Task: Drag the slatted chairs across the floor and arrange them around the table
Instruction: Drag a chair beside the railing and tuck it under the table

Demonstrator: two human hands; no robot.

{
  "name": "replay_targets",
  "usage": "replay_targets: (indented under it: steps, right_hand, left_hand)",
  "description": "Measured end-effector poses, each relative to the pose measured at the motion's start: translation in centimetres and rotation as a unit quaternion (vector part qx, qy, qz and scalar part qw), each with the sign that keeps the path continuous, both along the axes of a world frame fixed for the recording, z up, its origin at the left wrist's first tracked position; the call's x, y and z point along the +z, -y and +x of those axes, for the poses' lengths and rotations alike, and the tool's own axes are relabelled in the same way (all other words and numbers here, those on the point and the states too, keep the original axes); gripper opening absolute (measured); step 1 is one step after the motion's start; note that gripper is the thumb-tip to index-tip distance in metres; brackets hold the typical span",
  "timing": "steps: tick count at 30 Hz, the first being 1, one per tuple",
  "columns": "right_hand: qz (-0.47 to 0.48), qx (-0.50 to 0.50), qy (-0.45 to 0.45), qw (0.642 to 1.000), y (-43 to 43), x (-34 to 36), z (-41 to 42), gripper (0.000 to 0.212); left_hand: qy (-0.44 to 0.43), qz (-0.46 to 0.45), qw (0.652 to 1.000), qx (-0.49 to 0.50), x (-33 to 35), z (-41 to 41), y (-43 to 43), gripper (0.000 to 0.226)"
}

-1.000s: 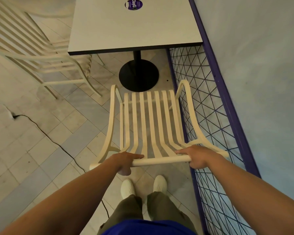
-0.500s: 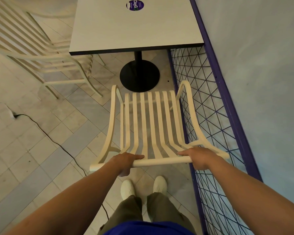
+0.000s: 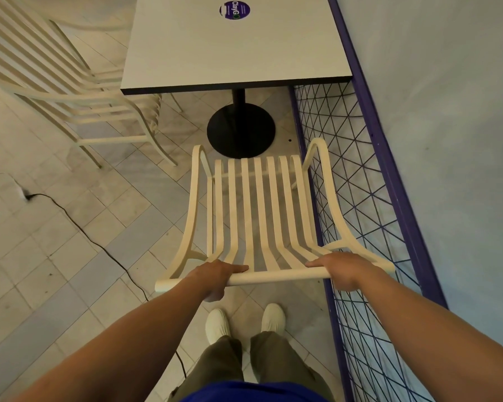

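Beside the wire fence (image 3: 357, 198): both hands, left (image 3: 215, 278) and right (image 3: 343, 271), grip clamped on slatted chair (image 3: 259, 213) top rail; right armrest could snag the mesh.

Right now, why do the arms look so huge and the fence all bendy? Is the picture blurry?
Head view: the wide-angle lens stretches things near the edges, so the forearms balloon and the purple mesh fence bows. Head view: mostly sharp; the slatted chair, left hand and right hand are crisp. Head view: light is soft and dim, no glare on the table.
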State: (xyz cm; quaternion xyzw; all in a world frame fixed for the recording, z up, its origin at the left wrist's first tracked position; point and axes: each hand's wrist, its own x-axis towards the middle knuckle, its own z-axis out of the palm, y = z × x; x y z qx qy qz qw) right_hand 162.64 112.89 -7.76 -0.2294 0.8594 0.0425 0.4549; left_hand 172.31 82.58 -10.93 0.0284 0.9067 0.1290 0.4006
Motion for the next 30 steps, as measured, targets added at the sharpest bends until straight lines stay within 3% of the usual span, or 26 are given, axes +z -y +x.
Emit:
replay_targets:
  steps: [15, 22, 30]
  right_hand:
    - [-0.015, 0.016, -0.016, 1.0, 0.5, 0.1, -4.1, 0.077]
    - [0.002, 0.008, -0.05, 0.999, 1.6, 0.1, -7.2, 0.054]
    - [0.009, -0.022, -0.058, 0.998, 4.3, -0.4, -9.7, 0.057]
  left_hand:
    - [-0.015, -0.008, 1.0, -0.001, 0.0, -3.8, 0.8, 0.083]
    - [-0.019, 0.001, 1.0, 0.015, -0.2, -7.0, 2.0, 0.08]
    - [-0.025, 0.0, 1.0, -0.01, -0.2, -11.3, 5.4, 0.08]
